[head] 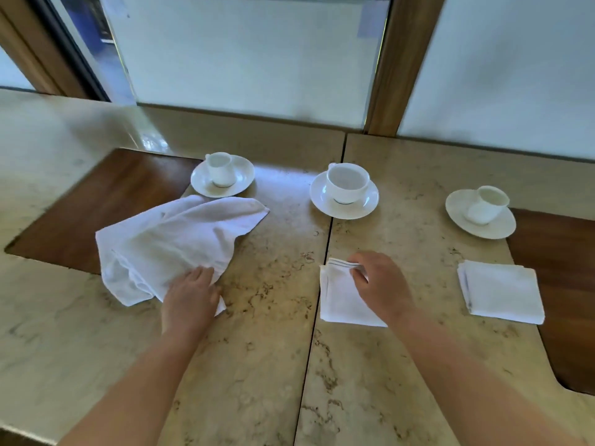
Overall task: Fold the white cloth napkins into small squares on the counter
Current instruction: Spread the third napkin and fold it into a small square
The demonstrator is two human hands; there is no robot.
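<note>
Your left hand [190, 296] lies with straight fingers on the loose napkin [170, 243]. Your right hand [380, 284] pinches the folded napkin [341, 300] by its far corner.

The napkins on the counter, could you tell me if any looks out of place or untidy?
Yes: the unfolded napkin under the left hand lies rumpled and askew, overlapping the wooden inlay. The middle folded napkin and the right folded napkin lie as neat squares.
</note>
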